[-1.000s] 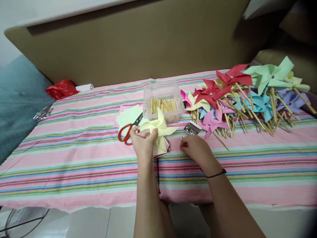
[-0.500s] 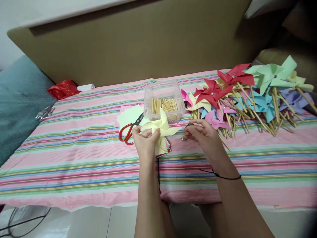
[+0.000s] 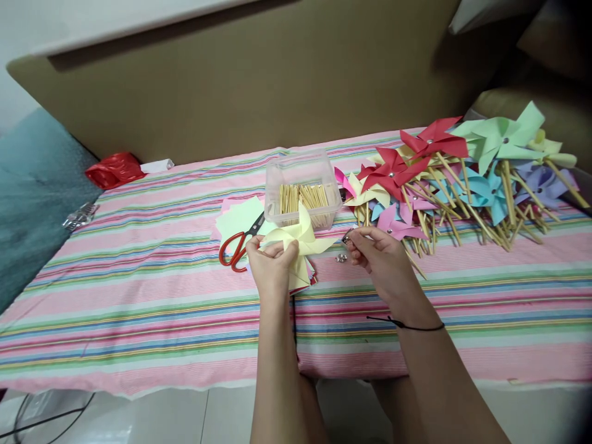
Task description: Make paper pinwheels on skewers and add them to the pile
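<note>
Between the fingers and thumb of my left hand (image 3: 274, 265) is a pale yellow paper pinwheel (image 3: 306, 239), with its blades folded to the centre and no stick visible on it. My right hand (image 3: 374, 254), to the right of the pinwheel, pinches a small dark, shiny piece (image 3: 346, 236) between thumb and finger; its exact shape is too small to tell. Just left of those fingers, a few small silvery pieces (image 3: 341, 258) lie on the striped cloth (image 3: 194, 320). Beneath the pinwheel, the edges of more coloured paper show.
Behind my hands stands a clear plastic box (image 3: 301, 161) of short wooden sticks. Red-handled scissors (image 3: 239, 248) rest on pastel paper sheets (image 3: 240, 217). Many finished pinwheels (image 3: 431, 139) are heaped at the right. A red bag (image 3: 115, 171) lies at the far left.
The fingers of my right hand have curled in, and the small dark piece pinched in them shows more clearly. The silvery pieces are now less covered. My left hand keeps the pinwheel.
</note>
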A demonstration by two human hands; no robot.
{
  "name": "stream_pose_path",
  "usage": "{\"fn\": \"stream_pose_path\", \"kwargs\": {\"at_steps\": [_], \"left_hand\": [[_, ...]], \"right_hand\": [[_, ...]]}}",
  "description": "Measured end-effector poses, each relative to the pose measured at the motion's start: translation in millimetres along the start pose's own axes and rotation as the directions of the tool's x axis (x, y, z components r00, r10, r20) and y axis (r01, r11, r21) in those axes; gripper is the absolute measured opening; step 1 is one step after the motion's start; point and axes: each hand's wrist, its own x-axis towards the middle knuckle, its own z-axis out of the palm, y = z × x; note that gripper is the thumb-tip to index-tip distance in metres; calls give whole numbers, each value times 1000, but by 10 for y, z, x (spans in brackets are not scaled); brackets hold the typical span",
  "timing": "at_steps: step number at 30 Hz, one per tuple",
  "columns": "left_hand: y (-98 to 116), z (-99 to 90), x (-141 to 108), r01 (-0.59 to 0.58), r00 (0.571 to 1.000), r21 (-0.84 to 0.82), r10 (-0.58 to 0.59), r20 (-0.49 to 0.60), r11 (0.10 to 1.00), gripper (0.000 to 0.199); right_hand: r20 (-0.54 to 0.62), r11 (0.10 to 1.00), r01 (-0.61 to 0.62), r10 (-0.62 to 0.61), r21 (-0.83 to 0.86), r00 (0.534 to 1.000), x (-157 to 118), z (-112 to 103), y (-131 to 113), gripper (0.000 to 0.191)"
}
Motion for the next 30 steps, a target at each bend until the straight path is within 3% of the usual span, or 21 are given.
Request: {"fn": "stream_pose_path", "kwargs": {"at_steps": [8,16,22,30], "left_hand": [[-29,5,-12,-19,999,44,18,32,999,58],[-31,68,-111,-125,975,158,91,203,979,51],[-8,92,-151,-104,962,153,60,267,983,52],[3,95,-144,-28,950,67,5,313,997,55]], "right_hand": [[57,999,49,-50,16,997,-32,-23,-57,18],[253,946,303,-266,-120,930,-91,150,-110,5],[191,884,346,-298,-314,935,-61,162,-31,5],[151,918,285,-251,-275,956,-48,124,20,11]]}}
